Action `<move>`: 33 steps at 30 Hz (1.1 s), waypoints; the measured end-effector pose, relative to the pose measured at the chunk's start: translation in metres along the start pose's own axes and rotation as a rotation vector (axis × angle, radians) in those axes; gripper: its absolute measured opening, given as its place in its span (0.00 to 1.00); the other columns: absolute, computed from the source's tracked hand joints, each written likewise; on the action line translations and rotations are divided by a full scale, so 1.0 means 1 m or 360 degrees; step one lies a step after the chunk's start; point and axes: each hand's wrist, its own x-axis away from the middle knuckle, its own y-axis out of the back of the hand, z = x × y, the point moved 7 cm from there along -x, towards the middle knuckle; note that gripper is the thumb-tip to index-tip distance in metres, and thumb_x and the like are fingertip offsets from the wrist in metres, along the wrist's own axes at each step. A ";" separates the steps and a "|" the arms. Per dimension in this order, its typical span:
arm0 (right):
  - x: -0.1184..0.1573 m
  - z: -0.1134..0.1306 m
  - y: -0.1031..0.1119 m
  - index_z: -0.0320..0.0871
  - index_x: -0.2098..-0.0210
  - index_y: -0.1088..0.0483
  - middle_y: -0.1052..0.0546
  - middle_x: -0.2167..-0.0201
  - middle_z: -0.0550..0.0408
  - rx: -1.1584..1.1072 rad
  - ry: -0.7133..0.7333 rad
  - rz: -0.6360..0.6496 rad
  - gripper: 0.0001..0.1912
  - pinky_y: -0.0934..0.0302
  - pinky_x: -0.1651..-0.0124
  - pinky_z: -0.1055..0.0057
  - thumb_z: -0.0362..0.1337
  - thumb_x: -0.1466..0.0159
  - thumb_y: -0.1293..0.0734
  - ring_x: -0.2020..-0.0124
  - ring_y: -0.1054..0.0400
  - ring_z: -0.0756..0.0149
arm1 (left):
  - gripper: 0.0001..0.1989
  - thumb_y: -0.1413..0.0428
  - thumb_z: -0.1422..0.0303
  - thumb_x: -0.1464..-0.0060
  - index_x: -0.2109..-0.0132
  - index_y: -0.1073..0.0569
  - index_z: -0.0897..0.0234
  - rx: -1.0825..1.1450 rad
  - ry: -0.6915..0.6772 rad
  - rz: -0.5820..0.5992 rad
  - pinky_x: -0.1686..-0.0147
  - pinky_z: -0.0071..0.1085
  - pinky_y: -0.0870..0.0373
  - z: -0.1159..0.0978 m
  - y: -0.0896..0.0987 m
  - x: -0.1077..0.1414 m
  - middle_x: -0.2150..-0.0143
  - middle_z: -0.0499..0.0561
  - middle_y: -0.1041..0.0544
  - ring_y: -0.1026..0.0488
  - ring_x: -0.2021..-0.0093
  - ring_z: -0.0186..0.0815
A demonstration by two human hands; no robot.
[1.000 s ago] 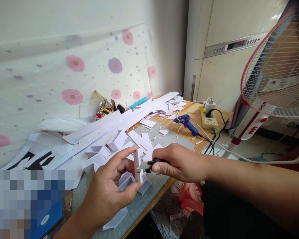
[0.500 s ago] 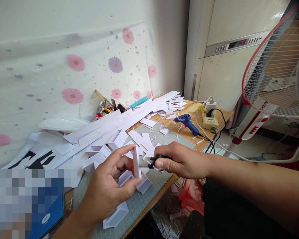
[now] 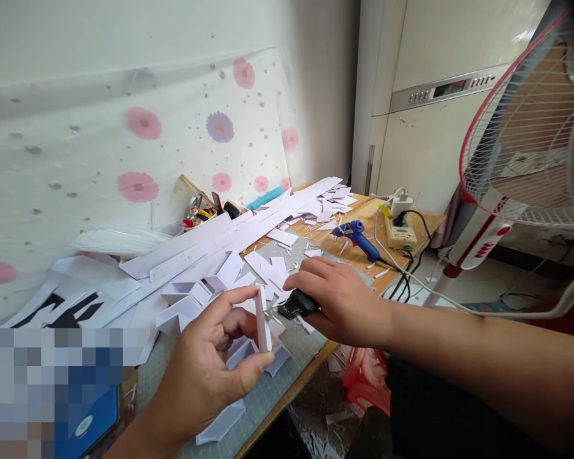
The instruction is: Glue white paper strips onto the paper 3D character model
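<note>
Since the earlier frame, the right hand (image 3: 342, 299) had rolled over so that its back faced up, turning the black-handled hand tool (image 3: 300, 305) it gripped. Just left of that tool, a slim, flat white board piece (image 3: 263, 322) stood nearly upright, slightly tilted, in the air above the surface, pinched by its two ends between the thumb and fingertips of the left hand (image 3: 208, 360). Right fingers were wrapped closely around the tool. Below lay folded white board shapes (image 3: 222, 422) on a grey gridded cutting mat (image 3: 263, 400), itself on a brown wooden surface (image 3: 361, 207). Beyond the hands were long white board strips (image 3: 268, 220), a blue glue gun (image 3: 356, 241) and a cream power strip (image 3: 402, 234). Farther right stood a white fan with a pink-red rim (image 3: 483, 245).
</note>
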 end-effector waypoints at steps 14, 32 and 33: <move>-0.005 -0.005 -0.005 0.41 0.59 0.30 0.27 0.63 0.48 0.0247 -0.0149 0.0120 0.07 0.43 0.60 0.65 0.33 0.36 0.38 0.61 0.36 0.59 | 0.29 0.37 0.69 0.58 0.47 0.33 0.63 -0.0052 -0.0034 0.0065 0.61 0.31 0.30 0.004 0.000 0.003 0.72 0.46 0.21 0.22 0.64 0.39; -0.001 -0.010 -0.018 0.40 0.60 0.36 0.34 0.73 0.60 -0.1147 -0.0249 0.0608 0.27 0.45 0.71 0.75 0.60 0.38 0.35 0.72 0.40 0.71 | 0.29 0.39 0.68 0.54 0.44 0.32 0.65 -0.0132 -0.0048 0.0070 0.62 0.30 0.32 0.003 0.000 -0.003 0.71 0.46 0.23 0.26 0.68 0.34; -0.001 -0.008 -0.018 0.40 0.60 0.35 0.34 0.73 0.60 -0.1132 -0.0211 0.0614 0.27 0.45 0.71 0.75 0.60 0.38 0.35 0.72 0.40 0.71 | 0.29 0.39 0.68 0.54 0.43 0.33 0.65 -0.0126 -0.0056 0.0095 0.62 0.30 0.32 0.003 0.000 -0.003 0.71 0.46 0.23 0.26 0.68 0.34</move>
